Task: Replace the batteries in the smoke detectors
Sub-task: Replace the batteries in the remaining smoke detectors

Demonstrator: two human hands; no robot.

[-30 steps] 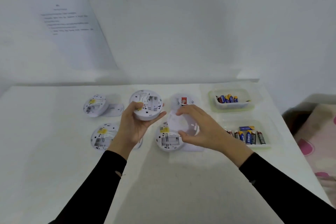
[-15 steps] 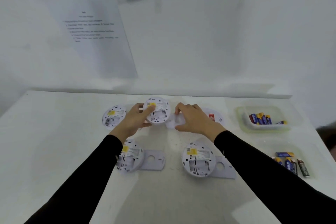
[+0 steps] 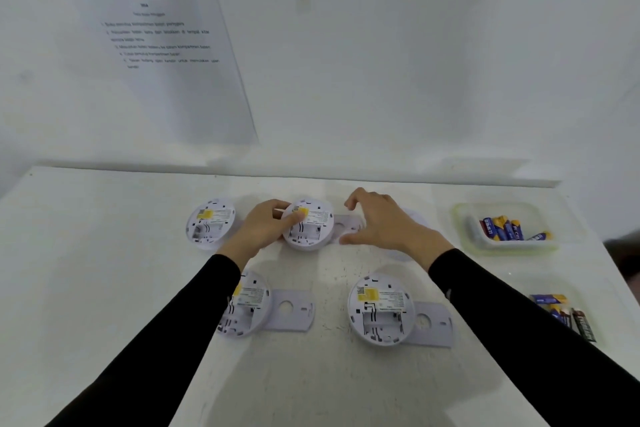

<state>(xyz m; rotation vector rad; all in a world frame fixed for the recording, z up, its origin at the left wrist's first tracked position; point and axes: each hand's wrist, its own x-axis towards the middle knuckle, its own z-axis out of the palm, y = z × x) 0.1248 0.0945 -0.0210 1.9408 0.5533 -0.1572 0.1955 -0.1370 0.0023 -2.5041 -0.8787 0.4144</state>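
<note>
Fingers of the left hand [image 3: 266, 229] are curled round the edge of a smoke detector [image 3: 311, 227], which is held back-up at the far middle of the table [image 3: 104, 253], the thumb laid on its yellow label [image 3: 302, 210]. The right hand [image 3: 384, 224] is held just beside it, above a backplate [image 3: 346, 221], fingers spread apart, nothing gripped. Batteries [image 3: 502, 229] are seen in a tub [image 3: 464, 215] at far right.
</note>
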